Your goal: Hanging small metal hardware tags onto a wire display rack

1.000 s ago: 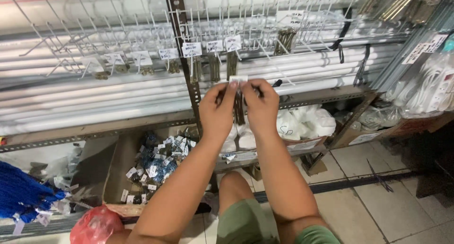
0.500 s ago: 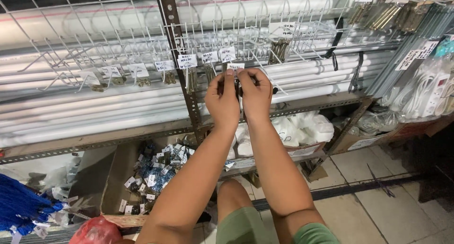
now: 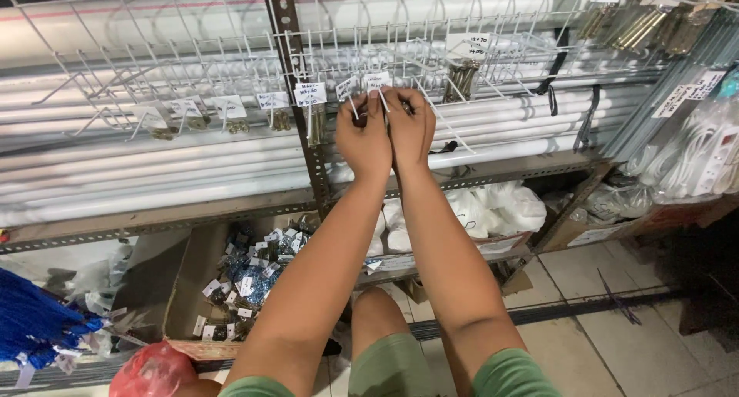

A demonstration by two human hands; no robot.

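Both of my arms reach up to a white wire display rack (image 3: 192, 66) with metal hooks. My left hand (image 3: 363, 139) and my right hand (image 3: 412, 127) are pressed together at one hook, fingers pinched around a small dark item that is mostly hidden between them. White paper price tags (image 3: 309, 94) hang on the hooks just left of and above my fingers. Small brass-coloured hardware pieces (image 3: 460, 80) dangle from a hook to the right of my right hand.
Long white tubes (image 3: 154, 181) lie on the shelf behind the rack. Below, a cardboard box (image 3: 192, 281) holds several small packets. White bags (image 3: 500, 208) sit at right, white cables (image 3: 693, 166) at far right, a blue bundle (image 3: 35, 328) and red bag (image 3: 150, 370) at lower left.
My two hands have risen from below the shelf edge up to the hook with the tags and closed in together; the view has tilted slightly upward.
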